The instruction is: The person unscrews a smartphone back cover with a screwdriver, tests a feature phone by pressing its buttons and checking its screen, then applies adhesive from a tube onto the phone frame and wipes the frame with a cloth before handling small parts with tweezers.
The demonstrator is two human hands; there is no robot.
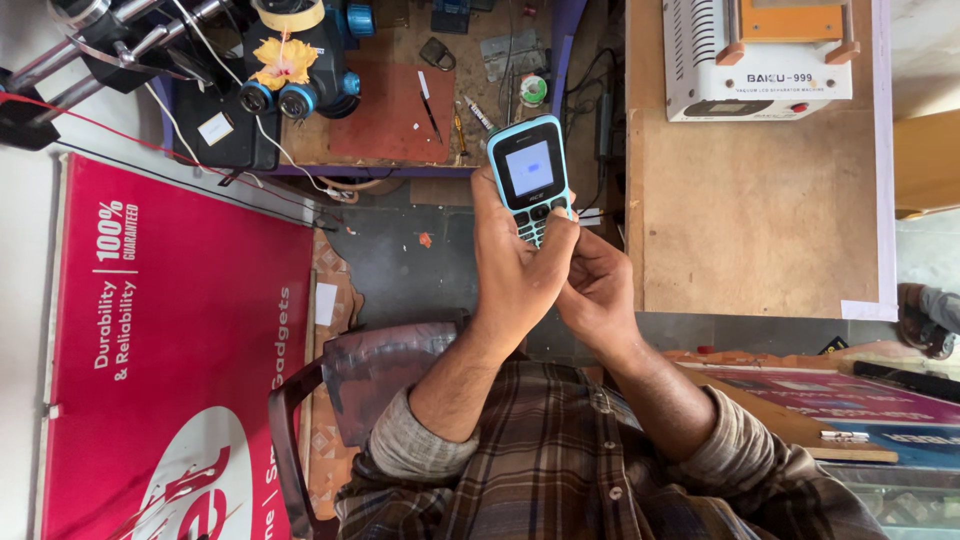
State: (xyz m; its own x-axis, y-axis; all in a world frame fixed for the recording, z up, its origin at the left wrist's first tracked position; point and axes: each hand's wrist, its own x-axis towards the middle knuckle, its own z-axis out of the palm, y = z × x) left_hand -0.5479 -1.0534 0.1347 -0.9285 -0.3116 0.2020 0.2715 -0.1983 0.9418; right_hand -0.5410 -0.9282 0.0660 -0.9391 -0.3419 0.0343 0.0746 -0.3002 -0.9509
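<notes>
1. Looking down at a cramped repair bench: a wooden worktop on the right with a white box-shaped machine at its far end, a stereo microscope on the left with a yellow flower stuck on it, and a red banner beside the chair.
2. Light-blue keypad phone, small screen lit, is held up over the gap between the benches.
3. Left hand wraps around the phone's lower half, thumb on the keys. Right hand is curled against it; can't tell what its fingertips are doing, they're hidden.
</notes>
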